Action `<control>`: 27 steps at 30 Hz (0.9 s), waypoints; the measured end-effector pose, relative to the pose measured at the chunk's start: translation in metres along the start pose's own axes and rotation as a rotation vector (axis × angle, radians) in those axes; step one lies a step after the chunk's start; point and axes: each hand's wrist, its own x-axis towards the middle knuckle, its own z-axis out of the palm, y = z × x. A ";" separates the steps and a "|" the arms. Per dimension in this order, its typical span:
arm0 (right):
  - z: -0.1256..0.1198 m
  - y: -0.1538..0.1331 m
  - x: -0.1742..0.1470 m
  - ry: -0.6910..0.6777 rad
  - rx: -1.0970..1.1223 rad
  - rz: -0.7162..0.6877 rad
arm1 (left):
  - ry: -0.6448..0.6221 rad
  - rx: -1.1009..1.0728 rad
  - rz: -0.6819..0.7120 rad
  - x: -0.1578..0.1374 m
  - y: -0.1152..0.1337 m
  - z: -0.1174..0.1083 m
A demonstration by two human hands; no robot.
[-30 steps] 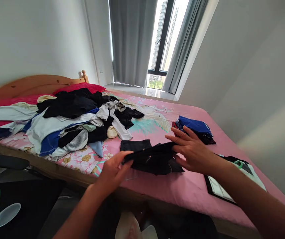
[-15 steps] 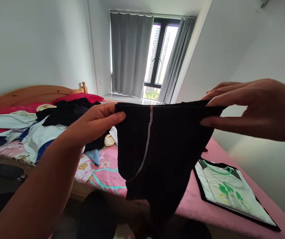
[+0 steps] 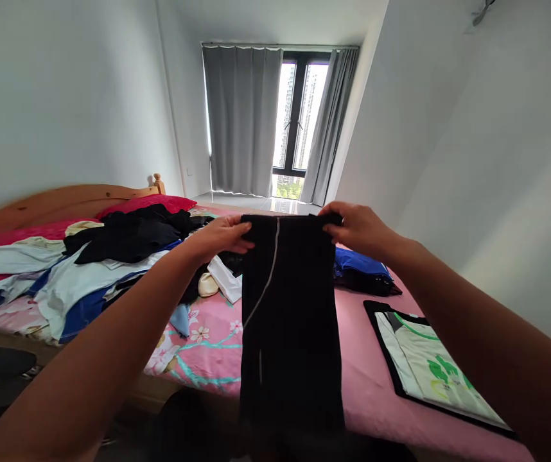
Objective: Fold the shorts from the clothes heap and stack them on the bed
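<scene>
Black pants (image 3: 292,314) with thin pale piping hang upright in front of me, stretched between both hands by their top edge. My left hand (image 3: 222,235) pinches the left top corner, thumb in front. At the right top corner, my right hand (image 3: 356,224) is closed on the cloth in the same way. The lower end blends into the dark area below the bed edge, so I cannot make it out.
A heap of loose clothes (image 3: 126,237) covers the left of the bed. On the pink sheet (image 3: 367,359) at right lie a folded white shirt with a green print (image 3: 442,366) and a folded blue and black stack (image 3: 365,269). A wooden headboard (image 3: 63,192) stands behind.
Both hands have moved farther out from me, and the right one has come inward and lower. The pants now hang longer and straighter. The blue stack has come into sight.
</scene>
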 end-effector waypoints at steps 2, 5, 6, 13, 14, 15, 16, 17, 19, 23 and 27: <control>-0.002 0.004 0.001 0.184 -0.011 -0.072 | 0.066 0.104 0.141 0.000 0.018 0.003; 0.003 0.022 -0.013 0.330 -0.016 -0.110 | 0.101 0.298 0.273 -0.014 0.030 0.020; 0.011 0.031 -0.024 0.341 -0.011 -0.098 | 0.104 0.372 0.288 -0.020 0.026 0.031; 0.160 0.115 -0.189 0.320 0.235 0.264 | -0.070 0.488 0.207 -0.078 -0.143 0.162; 0.183 0.122 -0.217 0.319 0.310 0.416 | -0.110 0.481 0.143 -0.089 -0.174 0.183; 0.204 0.126 -0.244 0.342 0.393 0.587 | -0.169 0.470 0.078 -0.101 -0.201 0.202; 0.220 0.127 -0.267 0.364 0.396 0.683 | -0.179 0.460 0.022 -0.112 -0.224 0.217; 0.232 0.124 -0.287 0.400 0.413 0.787 | -0.185 0.449 -0.021 -0.124 -0.241 0.230; 0.245 0.111 -0.314 0.496 0.612 1.033 | -0.152 0.415 -0.067 -0.142 -0.262 0.244; 0.245 0.062 -0.326 0.452 1.237 1.351 | -0.084 0.314 -0.093 -0.151 -0.264 0.246; 0.249 0.023 -0.310 0.313 1.557 1.323 | -0.088 0.335 -0.082 -0.146 -0.254 0.243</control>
